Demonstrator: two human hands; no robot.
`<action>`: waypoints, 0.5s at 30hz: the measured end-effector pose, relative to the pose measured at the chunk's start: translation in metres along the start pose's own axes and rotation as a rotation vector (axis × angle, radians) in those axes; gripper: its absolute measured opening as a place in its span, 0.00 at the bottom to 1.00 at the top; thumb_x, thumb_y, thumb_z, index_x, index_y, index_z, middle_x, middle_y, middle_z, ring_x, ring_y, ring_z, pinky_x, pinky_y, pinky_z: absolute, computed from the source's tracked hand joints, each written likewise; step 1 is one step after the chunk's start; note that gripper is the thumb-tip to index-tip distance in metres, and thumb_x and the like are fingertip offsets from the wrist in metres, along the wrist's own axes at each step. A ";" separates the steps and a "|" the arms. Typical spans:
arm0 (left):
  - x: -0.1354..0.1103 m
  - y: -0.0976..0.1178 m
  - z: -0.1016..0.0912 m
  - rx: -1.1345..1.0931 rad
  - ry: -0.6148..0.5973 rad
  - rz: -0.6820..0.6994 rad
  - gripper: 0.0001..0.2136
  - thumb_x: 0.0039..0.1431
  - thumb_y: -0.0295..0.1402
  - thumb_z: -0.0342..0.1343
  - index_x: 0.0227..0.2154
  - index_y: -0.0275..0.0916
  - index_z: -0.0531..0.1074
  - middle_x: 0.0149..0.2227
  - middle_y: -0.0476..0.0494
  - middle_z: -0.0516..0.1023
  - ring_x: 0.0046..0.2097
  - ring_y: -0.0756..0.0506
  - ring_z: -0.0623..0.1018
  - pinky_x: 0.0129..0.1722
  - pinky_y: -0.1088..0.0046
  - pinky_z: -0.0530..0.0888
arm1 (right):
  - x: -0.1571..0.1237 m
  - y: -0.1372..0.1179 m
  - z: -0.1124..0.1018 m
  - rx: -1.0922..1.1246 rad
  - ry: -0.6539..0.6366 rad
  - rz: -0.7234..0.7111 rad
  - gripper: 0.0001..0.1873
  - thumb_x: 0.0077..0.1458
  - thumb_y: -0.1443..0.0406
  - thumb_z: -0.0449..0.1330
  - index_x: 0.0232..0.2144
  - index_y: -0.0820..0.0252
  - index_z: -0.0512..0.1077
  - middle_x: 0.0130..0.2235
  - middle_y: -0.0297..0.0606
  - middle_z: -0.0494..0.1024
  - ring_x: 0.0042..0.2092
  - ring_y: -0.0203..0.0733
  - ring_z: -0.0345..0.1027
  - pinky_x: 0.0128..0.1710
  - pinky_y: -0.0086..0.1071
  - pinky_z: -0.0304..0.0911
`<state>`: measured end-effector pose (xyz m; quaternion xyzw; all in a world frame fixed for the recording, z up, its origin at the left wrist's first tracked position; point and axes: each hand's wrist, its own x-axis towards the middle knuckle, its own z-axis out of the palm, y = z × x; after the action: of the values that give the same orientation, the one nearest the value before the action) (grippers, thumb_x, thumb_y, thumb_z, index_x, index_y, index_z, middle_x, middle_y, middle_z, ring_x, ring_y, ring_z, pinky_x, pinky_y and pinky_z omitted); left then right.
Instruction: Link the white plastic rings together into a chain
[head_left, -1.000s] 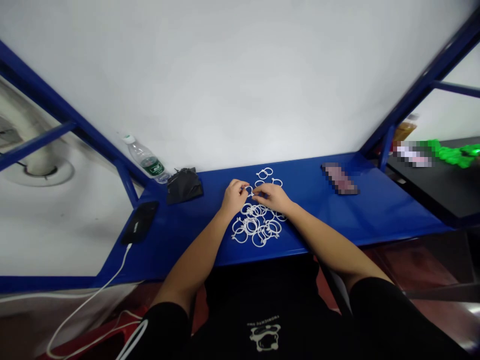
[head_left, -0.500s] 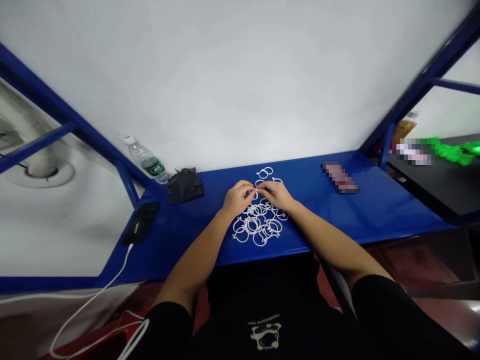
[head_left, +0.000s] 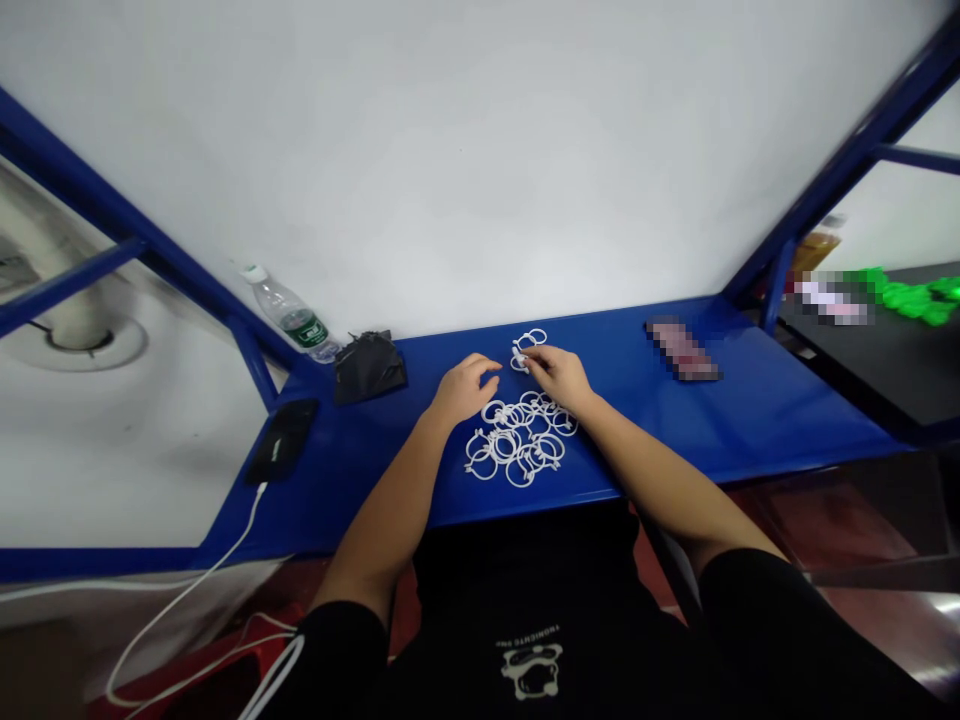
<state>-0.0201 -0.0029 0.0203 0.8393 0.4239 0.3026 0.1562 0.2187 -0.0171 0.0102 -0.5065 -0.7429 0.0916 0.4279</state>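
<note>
A pile of several white plastic rings [head_left: 519, 442] lies on the blue table [head_left: 675, 430] in front of me. My right hand [head_left: 559, 375] pinches one white ring [head_left: 519, 360] and holds it just beside a small group of rings [head_left: 531, 340] farther back. My left hand [head_left: 463, 387] rests on the table left of the pile, fingers loosely curled, with nothing seen in it.
A black cloth pouch [head_left: 367, 366] and a water bottle [head_left: 291, 315] stand at the back left. A black phone [head_left: 281, 440] on a white cable lies at the left edge. A blurred flat item [head_left: 681, 348] lies at the back right. Blue frame posts flank the table.
Both hands held one ring together over the pile. Now my right hand has carried it back toward the far group, and my left hand has let go and dropped to the table.
</note>
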 end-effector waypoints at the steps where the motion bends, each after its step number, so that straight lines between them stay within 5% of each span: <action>1: 0.000 -0.002 -0.003 0.008 -0.088 -0.008 0.13 0.62 0.28 0.60 0.48 0.43 0.81 0.49 0.45 0.81 0.32 0.51 0.76 0.40 0.71 0.77 | 0.001 0.003 -0.001 -0.016 0.016 0.044 0.13 0.67 0.62 0.60 0.50 0.54 0.81 0.41 0.40 0.86 0.40 0.45 0.79 0.42 0.35 0.70; 6: -0.001 -0.003 -0.007 0.038 -0.334 0.012 0.10 0.57 0.27 0.62 0.40 0.43 0.83 0.46 0.45 0.82 0.37 0.47 0.80 0.44 0.68 0.78 | 0.002 0.011 -0.004 -0.003 0.026 0.151 0.13 0.67 0.62 0.58 0.48 0.56 0.81 0.34 0.37 0.85 0.33 0.42 0.76 0.35 0.33 0.66; 15: 0.000 -0.006 -0.001 -0.009 -0.305 0.103 0.07 0.56 0.26 0.60 0.29 0.43 0.81 0.35 0.45 0.81 0.36 0.45 0.80 0.37 0.70 0.76 | -0.002 0.003 0.003 0.065 -0.099 -0.053 0.09 0.67 0.63 0.60 0.42 0.56 0.81 0.35 0.36 0.85 0.32 0.40 0.74 0.35 0.33 0.64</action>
<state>-0.0248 0.0005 0.0183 0.8954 0.3501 0.1811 0.2069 0.2192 -0.0165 0.0056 -0.4674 -0.7729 0.1295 0.4090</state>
